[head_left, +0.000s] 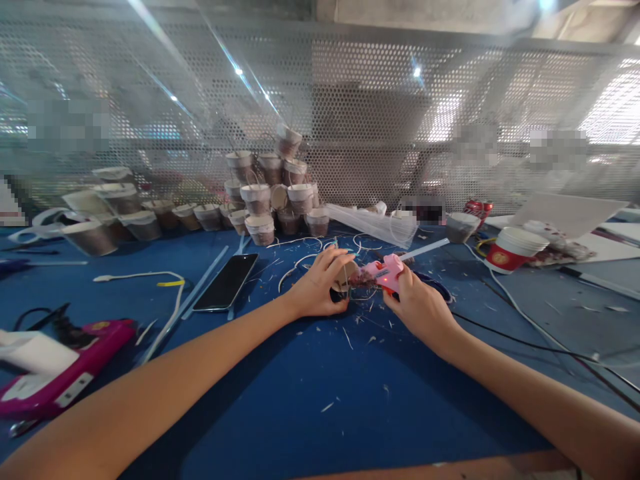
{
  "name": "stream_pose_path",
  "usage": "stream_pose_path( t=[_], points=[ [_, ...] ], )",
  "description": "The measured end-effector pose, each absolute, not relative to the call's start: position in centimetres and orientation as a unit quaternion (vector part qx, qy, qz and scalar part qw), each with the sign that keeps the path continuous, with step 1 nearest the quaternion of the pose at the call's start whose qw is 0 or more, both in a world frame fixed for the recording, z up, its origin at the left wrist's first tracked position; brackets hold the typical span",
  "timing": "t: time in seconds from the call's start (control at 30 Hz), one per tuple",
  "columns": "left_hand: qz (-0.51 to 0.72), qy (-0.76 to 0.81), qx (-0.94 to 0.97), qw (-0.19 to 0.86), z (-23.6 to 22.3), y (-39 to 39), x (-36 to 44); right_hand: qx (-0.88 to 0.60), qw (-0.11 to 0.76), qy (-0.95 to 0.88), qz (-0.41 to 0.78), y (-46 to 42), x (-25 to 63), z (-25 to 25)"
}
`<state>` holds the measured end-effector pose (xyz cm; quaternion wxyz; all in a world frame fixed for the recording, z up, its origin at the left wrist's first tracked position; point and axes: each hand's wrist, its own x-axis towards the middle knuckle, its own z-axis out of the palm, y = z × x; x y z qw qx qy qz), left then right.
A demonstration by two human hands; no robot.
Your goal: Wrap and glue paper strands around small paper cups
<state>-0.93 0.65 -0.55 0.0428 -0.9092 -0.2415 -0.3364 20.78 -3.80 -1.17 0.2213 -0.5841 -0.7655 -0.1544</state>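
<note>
My right hand is wrapped round a pink hot glue gun, with a clear glue stick jutting from its back end. The gun points left. In my left hand is a small cup tipped on its side, fingers above and thumb below it. The gun's tip meets or nearly meets the cup; the exact contact is hidden by brownish material there. White cord pieces lie behind my left hand on the blue table.
Stacked small cups with handles stand along the perforated metal screen. Glue sticks lie behind my hands. On the left are a phone and magenta power strip; on the right, a red-white paper cup and cables.
</note>
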Motion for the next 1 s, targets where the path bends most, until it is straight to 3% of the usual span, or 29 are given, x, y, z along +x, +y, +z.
stream_pose_path(
  t=[0.67, 1.0],
  points=[
    [-0.337, -0.251, -0.907, 0.036, -0.46, 0.49, -1.0, -0.593, 0.176, -0.773, -0.144, -3.91, 20.84, -0.89],
    [-0.34, -0.25, -0.906, 0.026, -0.53, 0.65, -0.95, -0.602, 0.203, -0.757, -0.151, -4.1, 20.81, -0.7]
  ],
)
